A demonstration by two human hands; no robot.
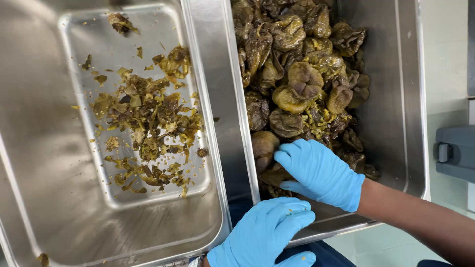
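Note:
Both of my hands wear blue gloves. My right hand (319, 173) reaches into the near end of the right steel tray (396, 113), which is heaped with dark olive, wrinkled roasted peppers (302, 79). Its fingers and thumb close around one dark pepper piece (272, 174) at the pile's near edge. My left hand (262, 232) sits at the bottom centre, fingers laid over the near corner of that tray's rim with the thumb underneath. The left steel tray (44, 148) holds scattered pepper skins, scraps and seeds (148, 128).
The two trays touch side by side, their rims meeting along a steel strip (217, 99). A grey box with a latch (455, 153) stands at the right edge on a pale surface. Dark blue cloth (242, 205) shows below the trays.

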